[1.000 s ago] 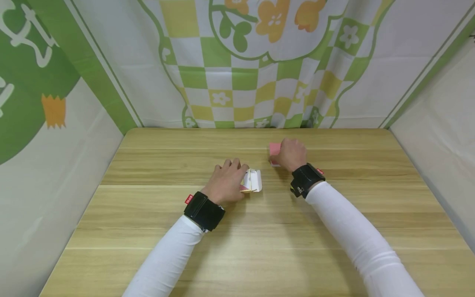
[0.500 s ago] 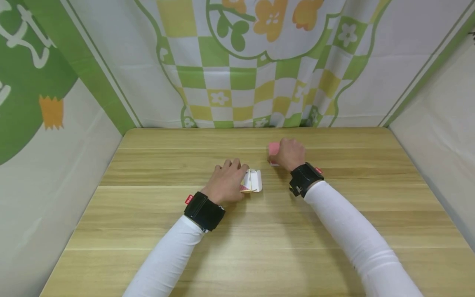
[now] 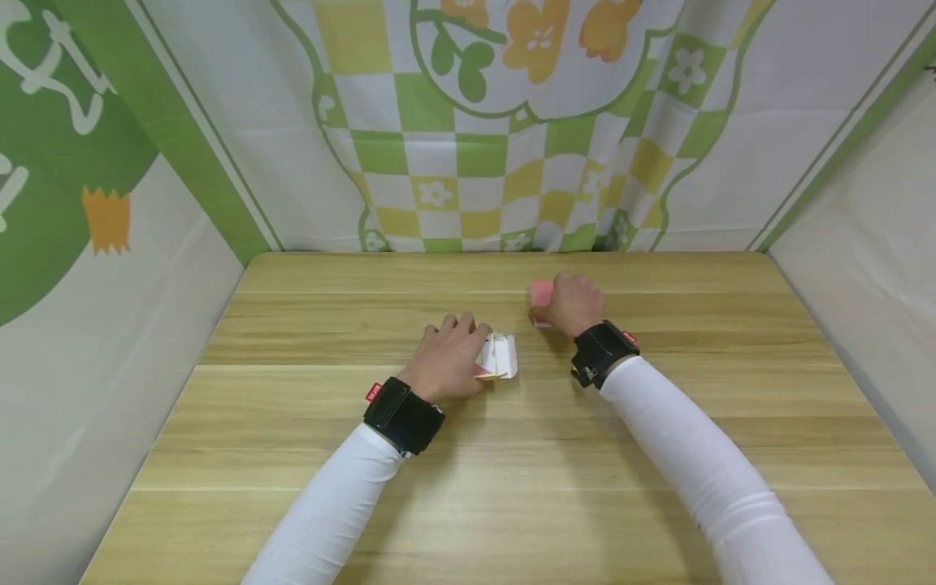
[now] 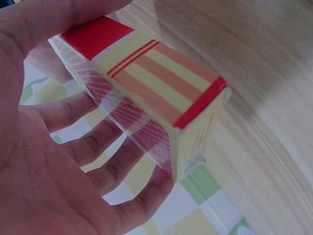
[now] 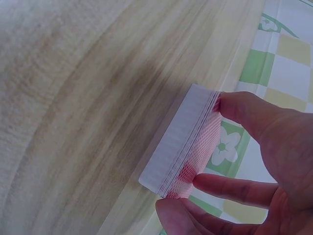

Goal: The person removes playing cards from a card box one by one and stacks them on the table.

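Note:
In the head view my left hand [image 3: 446,357] holds a small card box [image 3: 501,356], its white end flap folded out toward the right. The left wrist view shows the box [image 4: 151,78] gripped between thumb and fingers, with red and cream stripes on one side and a red lattice pattern on another. Farther back and to the right, my right hand [image 3: 576,304] grips a squared deck of playing cards [image 3: 542,292] with pink-red backs. Seen from the right wrist, thumb and fingers pinch the deck [image 5: 188,147] at its ends, and the forefinger touches its patterned back.
Both hands work over a wooden table [image 3: 512,487], near its middle and back. A checked green, yellow and white curtain [image 3: 483,154] hangs behind the far edge. Printed fabric walls stand on the left [image 3: 146,325] and right [image 3: 863,211].

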A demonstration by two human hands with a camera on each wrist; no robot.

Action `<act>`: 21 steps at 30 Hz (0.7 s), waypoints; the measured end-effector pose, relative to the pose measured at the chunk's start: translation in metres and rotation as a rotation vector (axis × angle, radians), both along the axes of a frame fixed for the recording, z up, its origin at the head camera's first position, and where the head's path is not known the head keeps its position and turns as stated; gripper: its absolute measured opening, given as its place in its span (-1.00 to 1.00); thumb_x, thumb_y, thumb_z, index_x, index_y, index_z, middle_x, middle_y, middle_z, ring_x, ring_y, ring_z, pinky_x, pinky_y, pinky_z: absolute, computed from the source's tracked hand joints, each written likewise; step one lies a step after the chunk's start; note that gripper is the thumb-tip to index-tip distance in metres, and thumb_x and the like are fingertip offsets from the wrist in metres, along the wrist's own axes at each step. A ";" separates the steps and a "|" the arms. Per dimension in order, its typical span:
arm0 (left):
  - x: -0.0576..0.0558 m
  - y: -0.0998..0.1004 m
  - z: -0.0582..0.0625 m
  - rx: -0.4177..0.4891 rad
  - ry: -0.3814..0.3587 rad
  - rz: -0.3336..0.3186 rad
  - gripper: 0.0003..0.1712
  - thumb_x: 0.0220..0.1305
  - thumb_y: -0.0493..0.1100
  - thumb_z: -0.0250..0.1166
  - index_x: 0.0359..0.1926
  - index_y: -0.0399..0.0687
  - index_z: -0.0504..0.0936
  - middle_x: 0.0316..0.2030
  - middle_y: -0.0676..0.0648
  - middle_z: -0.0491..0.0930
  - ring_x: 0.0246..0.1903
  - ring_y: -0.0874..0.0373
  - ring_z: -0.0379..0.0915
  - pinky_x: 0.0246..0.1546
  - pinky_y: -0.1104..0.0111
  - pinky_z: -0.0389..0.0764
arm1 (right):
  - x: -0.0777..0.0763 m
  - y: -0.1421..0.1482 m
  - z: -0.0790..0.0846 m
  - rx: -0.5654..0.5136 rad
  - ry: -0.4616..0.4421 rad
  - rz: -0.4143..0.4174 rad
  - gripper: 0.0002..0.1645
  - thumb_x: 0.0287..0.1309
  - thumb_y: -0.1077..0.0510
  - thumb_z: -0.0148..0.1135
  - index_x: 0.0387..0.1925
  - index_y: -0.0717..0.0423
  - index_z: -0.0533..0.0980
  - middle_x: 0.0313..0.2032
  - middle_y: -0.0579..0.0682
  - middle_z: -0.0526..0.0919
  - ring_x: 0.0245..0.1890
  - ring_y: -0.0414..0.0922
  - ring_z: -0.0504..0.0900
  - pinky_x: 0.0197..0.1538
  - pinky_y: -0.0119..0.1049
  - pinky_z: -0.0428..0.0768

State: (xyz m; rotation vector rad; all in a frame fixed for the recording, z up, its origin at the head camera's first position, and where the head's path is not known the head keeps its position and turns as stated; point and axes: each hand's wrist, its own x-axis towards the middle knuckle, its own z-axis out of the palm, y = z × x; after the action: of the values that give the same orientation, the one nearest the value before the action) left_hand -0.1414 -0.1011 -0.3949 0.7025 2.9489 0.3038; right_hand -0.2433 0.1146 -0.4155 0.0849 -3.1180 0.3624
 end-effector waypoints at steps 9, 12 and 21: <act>0.001 -0.001 0.001 -0.001 0.004 -0.001 -0.15 -0.08 -0.10 0.59 0.29 -0.14 0.50 0.03 -0.16 0.46 0.04 -0.11 0.38 -0.01 -0.05 0.47 | 0.001 0.001 0.001 -0.016 -0.023 0.008 -0.41 -0.03 -0.28 0.47 -0.53 0.16 0.51 -0.41 0.17 0.62 -0.44 0.05 0.57 -0.50 -0.08 0.52; 0.001 -0.001 0.001 0.002 0.003 -0.001 -0.14 -0.08 -0.12 0.59 0.30 -0.14 0.49 0.04 -0.16 0.46 0.04 -0.11 0.38 -0.01 -0.04 0.48 | 0.002 0.002 0.001 -0.023 -0.024 0.008 -0.39 -0.02 -0.30 0.48 -0.54 0.15 0.49 -0.42 0.16 0.61 -0.44 0.04 0.56 -0.52 -0.08 0.51; 0.002 -0.002 0.000 0.001 0.013 0.000 -0.14 -0.08 -0.10 0.59 0.29 -0.14 0.50 0.03 -0.16 0.47 0.04 -0.11 0.38 -0.02 -0.03 0.48 | 0.004 0.004 0.003 -0.032 -0.009 0.020 -0.38 0.01 -0.34 0.43 -0.63 0.07 0.45 -0.51 0.09 0.55 -0.49 0.01 0.52 -0.55 -0.11 0.45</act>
State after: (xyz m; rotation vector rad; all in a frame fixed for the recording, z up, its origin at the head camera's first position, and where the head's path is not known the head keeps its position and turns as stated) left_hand -0.1391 -0.1033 -0.3949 0.7078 2.9613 0.3017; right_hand -0.2397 0.1188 -0.4121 0.1144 -3.1212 0.4132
